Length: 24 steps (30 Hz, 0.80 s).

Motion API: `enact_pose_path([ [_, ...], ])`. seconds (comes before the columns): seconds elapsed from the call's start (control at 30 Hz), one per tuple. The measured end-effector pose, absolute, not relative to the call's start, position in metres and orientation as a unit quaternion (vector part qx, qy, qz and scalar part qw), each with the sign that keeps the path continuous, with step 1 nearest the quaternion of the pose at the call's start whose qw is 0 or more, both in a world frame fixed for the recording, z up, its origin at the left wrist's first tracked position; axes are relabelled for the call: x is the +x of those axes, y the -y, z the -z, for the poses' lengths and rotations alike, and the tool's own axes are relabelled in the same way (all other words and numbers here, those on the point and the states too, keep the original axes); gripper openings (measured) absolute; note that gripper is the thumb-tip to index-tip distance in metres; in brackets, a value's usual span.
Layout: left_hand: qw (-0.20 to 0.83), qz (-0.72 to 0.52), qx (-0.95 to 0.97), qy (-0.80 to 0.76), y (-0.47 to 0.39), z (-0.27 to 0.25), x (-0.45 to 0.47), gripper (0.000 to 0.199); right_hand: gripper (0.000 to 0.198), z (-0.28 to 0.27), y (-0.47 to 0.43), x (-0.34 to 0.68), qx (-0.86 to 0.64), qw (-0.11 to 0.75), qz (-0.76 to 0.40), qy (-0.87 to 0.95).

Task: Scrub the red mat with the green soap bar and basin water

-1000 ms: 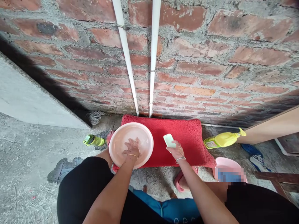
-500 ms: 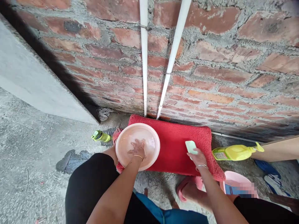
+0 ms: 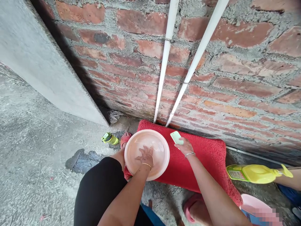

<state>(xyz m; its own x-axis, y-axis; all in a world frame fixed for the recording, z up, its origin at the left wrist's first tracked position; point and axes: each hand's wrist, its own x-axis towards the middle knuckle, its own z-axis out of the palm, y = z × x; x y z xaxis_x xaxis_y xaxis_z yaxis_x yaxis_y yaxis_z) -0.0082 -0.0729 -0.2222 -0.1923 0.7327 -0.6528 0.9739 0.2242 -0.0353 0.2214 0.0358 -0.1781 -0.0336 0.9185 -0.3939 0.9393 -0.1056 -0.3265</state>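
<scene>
Pale green bar point(image 3: 176, 138) is clamped in the right grip point(image 3: 185, 146) over the red-covered bench point(image 3: 207, 157), beside the basin point(image 3: 167, 155). There the left grip point(image 3: 146, 156) has fingers spread, apparently submerged, so wetting seems the step in hand. Moving the bar across would call for clearing the basin's raised edge; the bench offers room rightward.

left hand point(image 3: 146, 155) sits in a basin point(image 3: 166, 153), right hand point(image 3: 186, 147) holds a green bar point(image 3: 176, 137).

Light's pretty soft and bright, tho there's dark shadow beside the grey slab point(image 3: 44, 59), glare in the basin point(image 3: 167, 155) and pixelation past the red surface point(image 3: 211, 157)'s near right corner.
</scene>
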Motion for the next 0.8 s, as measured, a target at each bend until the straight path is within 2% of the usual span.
enact_pose_path([
  [0.2,0.269,0.230,0.571,-0.741,0.073,0.230,-0.009,0.120,0.048,0.176,-0.097,0.142,0.635,0.053,0.287,-0.715],
  [0.37,0.262,0.228,0.581,-0.736,0.076,0.231,-0.010,0.111,0.046,0.185,-0.102,0.135,0.618,0.104,0.261,-0.735],
  [0.53,0.204,0.255,0.603,-0.727,0.078,0.226,-0.008,0.119,0.053,0.188,-0.076,0.192,0.688,0.093,0.277,-0.664],
  [0.8,0.216,0.241,0.600,-0.731,0.073,0.221,-0.010,0.111,0.058,0.207,0.028,0.368,0.854,0.002,0.272,-0.442],
])
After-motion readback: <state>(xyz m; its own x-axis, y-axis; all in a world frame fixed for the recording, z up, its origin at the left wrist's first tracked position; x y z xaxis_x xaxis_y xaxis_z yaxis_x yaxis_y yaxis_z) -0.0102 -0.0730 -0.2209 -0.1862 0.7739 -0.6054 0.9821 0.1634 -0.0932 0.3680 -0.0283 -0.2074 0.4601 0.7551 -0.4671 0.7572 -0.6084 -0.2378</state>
